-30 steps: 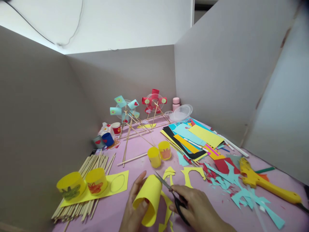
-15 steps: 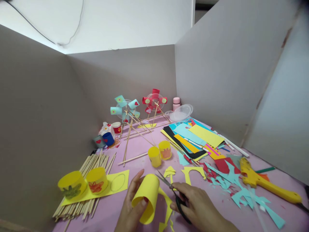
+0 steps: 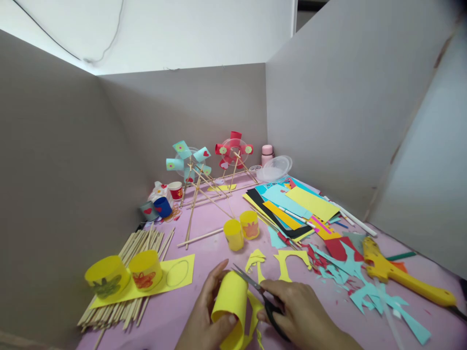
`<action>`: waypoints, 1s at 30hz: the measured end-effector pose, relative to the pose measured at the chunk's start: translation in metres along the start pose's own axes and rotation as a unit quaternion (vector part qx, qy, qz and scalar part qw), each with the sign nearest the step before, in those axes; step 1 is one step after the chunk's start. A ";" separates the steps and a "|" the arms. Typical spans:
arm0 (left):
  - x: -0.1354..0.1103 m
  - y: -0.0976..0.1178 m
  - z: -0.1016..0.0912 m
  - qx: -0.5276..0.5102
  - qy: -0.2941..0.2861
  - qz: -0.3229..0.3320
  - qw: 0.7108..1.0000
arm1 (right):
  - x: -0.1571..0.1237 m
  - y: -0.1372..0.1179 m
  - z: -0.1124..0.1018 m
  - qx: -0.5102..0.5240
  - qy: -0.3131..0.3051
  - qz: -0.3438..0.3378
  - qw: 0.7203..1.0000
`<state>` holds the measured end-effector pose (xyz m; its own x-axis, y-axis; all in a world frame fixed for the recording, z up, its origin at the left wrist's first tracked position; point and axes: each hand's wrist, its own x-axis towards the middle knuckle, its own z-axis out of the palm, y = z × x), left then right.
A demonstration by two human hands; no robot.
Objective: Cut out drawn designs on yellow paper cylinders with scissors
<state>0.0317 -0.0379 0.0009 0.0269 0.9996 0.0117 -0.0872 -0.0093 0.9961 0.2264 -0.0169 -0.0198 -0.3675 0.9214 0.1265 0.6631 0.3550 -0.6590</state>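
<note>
My left hand is closed round a rolled yellow paper sheet near the bottom edge. My right hand grips black-handled scissors, whose blades point up-left against the top of the roll. A cut strip of the yellow paper hangs below the blades. Both hands are over the pink tabletop.
Yellow paper cups, two more cups on a yellow sheet over wooden sticks, yellow cut-outs, coloured paper stack, scraps, yellow glue gun, two stick pinwheel models, grey partition walls around.
The yellow roll has turned more upright and closer to me, my left thumb now over its near edge. The scissors have shifted slightly left along the paper.
</note>
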 end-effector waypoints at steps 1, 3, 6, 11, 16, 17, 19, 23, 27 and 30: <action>0.000 0.000 0.000 0.002 -0.001 0.001 1.000 | 0.000 -0.001 -0.001 0.000 -0.001 0.006 1.000; 0.000 0.000 -0.001 0.002 -0.002 0.003 1.000 | 0.000 -0.003 -0.003 -0.004 -0.002 0.015 1.000; 0.001 -0.001 -0.002 -0.009 0.001 0.003 1.000 | 0.001 -0.003 -0.004 0.000 -0.002 0.021 1.000; 0.002 0.001 -0.005 -0.029 0.004 -0.011 1.000 | 0.003 0.000 -0.001 0.047 -0.014 0.033 0.998; 0.002 0.003 -0.007 -0.047 0.003 -0.017 0.999 | 0.004 0.000 0.004 0.135 -0.042 0.024 0.990; 0.002 0.003 -0.007 -0.045 0.004 -0.018 0.999 | 0.004 0.000 0.004 0.137 -0.039 0.021 0.990; 0.002 0.004 -0.007 -0.039 0.006 -0.017 0.999 | 0.003 0.000 0.004 0.119 -0.025 0.014 0.993; 0.000 0.005 -0.006 -0.032 0.008 -0.019 0.999 | 0.002 -0.001 0.003 0.064 -0.019 0.009 0.998; -0.001 0.006 -0.005 -0.029 -0.008 -0.017 0.999 | 0.002 -0.001 0.004 0.040 -0.022 0.003 0.999; 0.000 0.005 -0.006 -0.030 -0.017 -0.019 0.999 | 0.002 -0.001 0.004 0.041 -0.022 0.004 0.999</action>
<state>0.0251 -0.0379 0.0054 0.0653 0.9976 -0.0214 -0.1445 0.0307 0.9890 0.2221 -0.0157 -0.0222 -0.3919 0.9156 0.0896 0.6108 0.3317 -0.7189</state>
